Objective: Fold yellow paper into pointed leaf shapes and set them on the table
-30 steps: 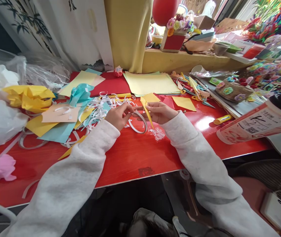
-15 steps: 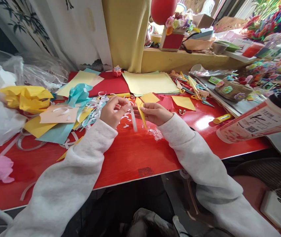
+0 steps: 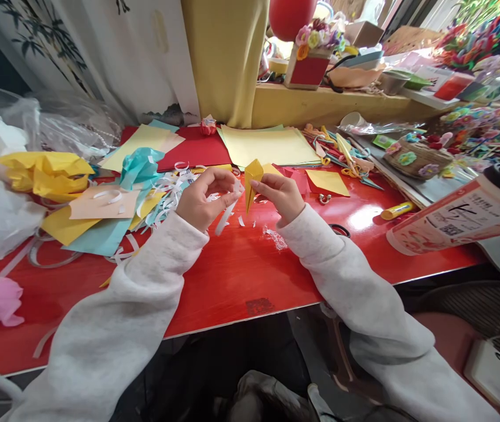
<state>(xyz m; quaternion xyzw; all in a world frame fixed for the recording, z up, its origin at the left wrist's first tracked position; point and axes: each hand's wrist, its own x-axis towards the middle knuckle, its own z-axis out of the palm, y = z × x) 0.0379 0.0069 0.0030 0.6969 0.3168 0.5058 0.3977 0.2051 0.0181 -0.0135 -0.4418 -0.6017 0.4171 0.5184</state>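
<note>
Between thumb and fingers, my right hand (image 3: 279, 196) pinches a folded yellow paper piece (image 3: 252, 183), held upright above the table with its narrow end pointing down. My left hand (image 3: 203, 199) is closed on a narrow white strip (image 3: 225, 220) that hangs from its fingertips and looks slightly blurred. The strip and the yellow piece are close but apart. Beneath both hands, small white paper scraps (image 3: 241, 221) lie on the red table (image 3: 227, 287). Yellow paper squares (image 3: 327, 182) rest just beyond my right hand.
Coloured sheets (image 3: 271, 146) are stacked at the back. Crumpled paper (image 3: 45, 176), shredded strips and plastic bags fill the left side. Scissors (image 3: 366, 179), a yellow glue stick (image 3: 397, 211) and a tilted drink cup (image 3: 456, 217) stand at the right. A black ring-shaped handle (image 3: 340, 230) shows beside my right sleeve.
My right hand has raised and turned the yellow piece, so its broad folded top faces me. The white strip in my left hand has swung to the left, away from it.
</note>
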